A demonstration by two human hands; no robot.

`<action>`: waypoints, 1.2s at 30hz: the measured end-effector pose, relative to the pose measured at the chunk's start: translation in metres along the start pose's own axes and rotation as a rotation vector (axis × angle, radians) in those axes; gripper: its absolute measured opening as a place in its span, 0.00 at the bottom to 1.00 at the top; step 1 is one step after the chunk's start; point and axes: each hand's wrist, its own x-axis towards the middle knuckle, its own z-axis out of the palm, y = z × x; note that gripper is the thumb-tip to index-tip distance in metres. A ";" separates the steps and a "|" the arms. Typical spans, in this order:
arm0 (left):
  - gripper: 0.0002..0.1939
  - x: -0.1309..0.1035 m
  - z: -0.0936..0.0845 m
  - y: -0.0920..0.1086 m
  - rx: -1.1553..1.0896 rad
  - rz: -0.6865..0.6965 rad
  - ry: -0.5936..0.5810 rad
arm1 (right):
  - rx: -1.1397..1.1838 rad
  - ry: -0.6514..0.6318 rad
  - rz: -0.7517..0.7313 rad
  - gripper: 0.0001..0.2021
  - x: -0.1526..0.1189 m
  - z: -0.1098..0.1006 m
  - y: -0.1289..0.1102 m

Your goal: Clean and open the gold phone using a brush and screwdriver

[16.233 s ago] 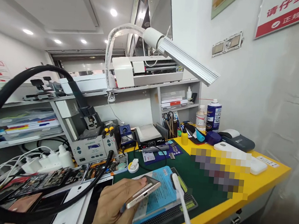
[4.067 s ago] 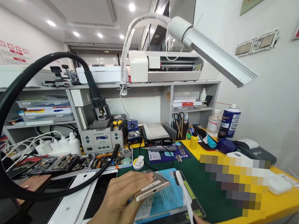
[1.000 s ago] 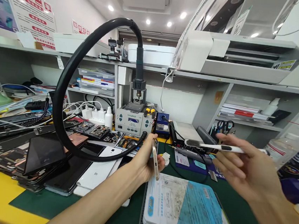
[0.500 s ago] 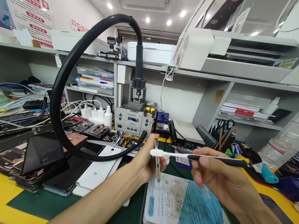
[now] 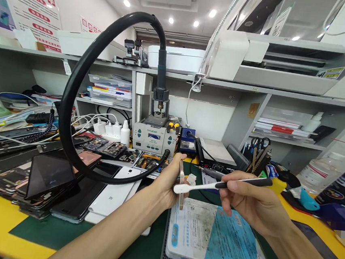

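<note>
My left hand (image 5: 169, 182) is closed around a phone (image 5: 182, 175), which stands on edge with its narrow port end facing me. Between the fingers and thumb of my right hand (image 5: 245, 197) is a toothbrush (image 5: 206, 186) with a white head and neck and a black grip. Its head lies across the phone's bottom edge, the back of the head toward me; whether the bristles touch is hidden. Just behind the brush neck, a small whitish item (image 5: 191, 179) shows near my left fingers. Below both hands lies a stained blue-and-white pad (image 5: 219, 240).
Stacked phones and phone parts (image 5: 49, 174) cover the left side, with a white phone (image 5: 113, 195) beside my forearm. A thick black hose (image 5: 70, 83) loops up from the grey hot-air station (image 5: 151, 137). At right stand scissors (image 5: 261, 144) and a clear bottle (image 5: 321, 170).
The toothbrush head has dropped lower along the phone's edge, and its handle end has risen and tilted. My left hand still holds the phone in nearly the same spot.
</note>
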 end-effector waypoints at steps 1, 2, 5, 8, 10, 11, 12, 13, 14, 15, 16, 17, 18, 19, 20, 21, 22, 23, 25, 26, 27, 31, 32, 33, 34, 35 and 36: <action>0.21 0.000 0.000 0.000 0.003 -0.001 0.005 | -0.009 -0.010 0.016 0.04 0.000 -0.001 0.000; 0.21 0.000 0.000 0.000 0.004 -0.002 0.009 | -0.017 -0.020 0.029 0.04 0.000 -0.002 0.000; 0.20 0.000 0.000 0.000 0.006 -0.001 0.001 | -0.004 -0.005 0.012 0.05 -0.001 -0.004 0.000; 0.19 0.000 0.000 0.001 0.002 -0.009 -0.003 | -0.011 -0.004 0.019 0.06 -0.001 -0.005 0.001; 0.20 0.000 0.000 0.002 0.001 -0.031 0.010 | -0.044 -0.037 0.073 0.05 0.000 -0.005 0.001; 0.20 0.000 0.000 0.002 0.000 -0.037 0.015 | -0.053 -0.050 0.089 0.05 0.000 -0.005 0.002; 0.20 0.000 0.000 0.002 -0.002 -0.036 0.015 | -0.048 -0.048 0.086 0.05 0.000 -0.005 0.002; 0.20 0.000 0.000 0.002 -0.004 -0.030 0.008 | -0.032 -0.038 0.069 0.05 0.000 -0.006 0.001; 0.19 0.001 0.000 0.002 -0.006 -0.020 -0.003 | -0.011 -0.022 0.046 0.06 0.000 -0.006 0.001; 0.19 0.001 0.000 0.001 -0.008 -0.013 -0.012 | 0.000 -0.009 0.032 0.06 0.000 -0.006 0.001; 0.19 0.002 -0.001 0.001 -0.007 -0.011 -0.016 | -0.002 -0.002 0.030 0.06 0.000 -0.006 0.000; 0.20 0.003 -0.001 0.001 -0.006 -0.015 -0.014 | -0.015 -0.003 0.041 0.06 0.000 -0.006 0.000; 0.20 0.003 -0.001 0.001 -0.003 -0.023 -0.006 | -0.037 -0.012 0.060 0.06 0.000 -0.006 0.000; 0.21 0.004 -0.002 0.000 -0.002 -0.029 0.003 | -0.059 -0.024 0.079 0.05 0.000 -0.006 0.000; 0.22 0.004 -0.002 0.000 -0.001 -0.032 0.010 | -0.070 -0.030 0.087 0.05 -0.001 -0.006 0.000; 0.21 0.005 -0.002 0.000 -0.002 -0.031 0.009 | -0.065 -0.026 0.078 0.05 -0.001 -0.006 0.000; 0.21 0.005 -0.002 0.000 -0.003 -0.026 0.005 | -0.046 -0.016 0.058 0.06 -0.001 -0.006 0.001; 0.20 0.005 -0.003 0.000 -0.005 -0.019 -0.002 | -0.030 -0.004 0.038 0.06 -0.001 -0.005 0.001; 0.19 0.005 -0.002 0.001 -0.006 -0.011 -0.005 | -0.030 0.004 0.033 0.07 -0.001 -0.005 0.001; 0.20 0.005 -0.002 0.001 -0.003 -0.011 0.000 | -0.047 -0.002 0.051 0.06 -0.001 -0.005 0.001; 0.20 0.004 -0.002 0.001 0.000 -0.012 0.007 | -0.068 -0.013 0.076 0.06 -0.001 -0.005 0.001; 0.20 0.003 -0.001 0.000 0.008 0.007 -0.001 | -0.043 -0.008 0.063 0.06 0.000 -0.006 0.000; 0.20 0.003 -0.001 0.000 0.007 0.016 -0.008 | -0.025 0.004 0.045 0.07 0.000 -0.005 0.000; 0.19 0.003 -0.001 -0.001 0.007 0.020 -0.011 | -0.021 0.010 0.039 0.07 0.000 -0.005 -0.001; 0.19 0.003 -0.002 -0.001 0.008 0.020 -0.011 | -0.027 0.013 0.048 0.07 -0.001 -0.005 -0.001; 0.20 0.003 -0.002 -0.001 0.010 0.015 -0.007 | -0.044 0.009 0.068 0.07 -0.001 -0.005 -0.001; 0.20 0.004 -0.002 -0.001 0.012 0.010 -0.001 | -0.063 -0.001 0.089 0.07 -0.001 -0.005 -0.001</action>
